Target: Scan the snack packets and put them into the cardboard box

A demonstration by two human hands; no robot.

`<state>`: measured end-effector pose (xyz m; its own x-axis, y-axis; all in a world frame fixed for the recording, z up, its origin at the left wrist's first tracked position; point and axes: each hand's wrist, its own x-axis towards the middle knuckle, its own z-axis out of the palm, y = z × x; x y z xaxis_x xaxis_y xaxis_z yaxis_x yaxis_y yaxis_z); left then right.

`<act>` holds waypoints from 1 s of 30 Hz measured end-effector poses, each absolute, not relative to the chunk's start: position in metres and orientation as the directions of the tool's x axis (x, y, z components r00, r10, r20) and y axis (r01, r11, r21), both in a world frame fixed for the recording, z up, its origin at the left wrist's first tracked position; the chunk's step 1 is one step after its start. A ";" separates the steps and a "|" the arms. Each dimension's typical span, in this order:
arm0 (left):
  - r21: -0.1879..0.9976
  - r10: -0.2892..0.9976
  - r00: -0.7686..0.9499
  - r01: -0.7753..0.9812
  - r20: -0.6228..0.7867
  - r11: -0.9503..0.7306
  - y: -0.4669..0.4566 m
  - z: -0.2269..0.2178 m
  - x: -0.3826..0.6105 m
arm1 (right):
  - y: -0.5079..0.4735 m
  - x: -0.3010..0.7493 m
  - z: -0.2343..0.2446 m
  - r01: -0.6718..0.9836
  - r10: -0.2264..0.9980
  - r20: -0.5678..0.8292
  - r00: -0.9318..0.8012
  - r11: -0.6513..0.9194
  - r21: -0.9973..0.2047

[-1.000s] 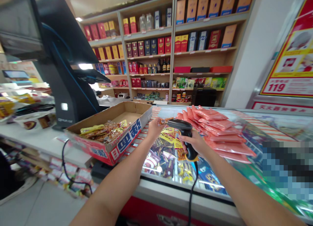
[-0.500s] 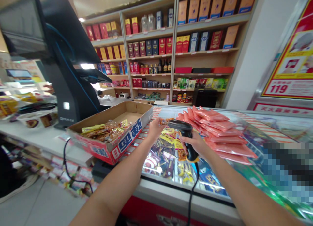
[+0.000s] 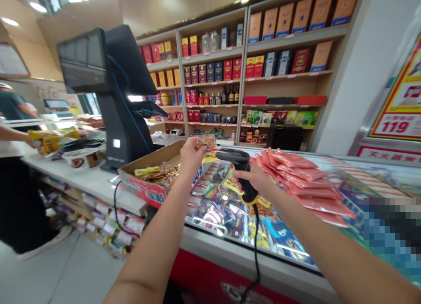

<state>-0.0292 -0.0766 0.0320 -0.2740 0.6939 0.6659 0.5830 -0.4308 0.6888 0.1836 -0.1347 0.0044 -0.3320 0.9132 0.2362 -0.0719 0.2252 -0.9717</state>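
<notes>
My left hand (image 3: pixel 191 157) is closed on the edge of a small snack packet (image 3: pixel 204 142), orange-brown with a clear wrapper. It holds the packet up over the right side of an open cardboard box (image 3: pixel 141 191), where more snack packets (image 3: pixel 158 174) lie. Wrapped round the handle of a black and yellow barcode scanner (image 3: pixel 241 170) is my right hand (image 3: pixel 255 179). The scanner's head points left, just below and right of the packet, apart from it. Its cable (image 3: pixel 256 247) hangs down over the counter's front edge.
Pink flat packages (image 3: pixel 309 181) are stacked right of the scanner on the glass-topped counter (image 3: pixel 226 212). A black register screen (image 3: pixel 125 93) stands behind the box. Shelves of boxed bottles (image 3: pixel 246 67) line the back wall. At far left a person (image 3: pixel 16 172) stands by the white counter.
My left hand has moved left and up with the packet, from in front of the scanner to over the box. The view has turned left, and a person now shows at the left.
</notes>
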 end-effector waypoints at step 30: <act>0.376 0.972 0.117 0.907 0.203 -0.188 -0.025 -0.075 0.087 | -0.119 0.259 -0.057 -0.068 0.988 0.125 -0.090 0.119 -0.991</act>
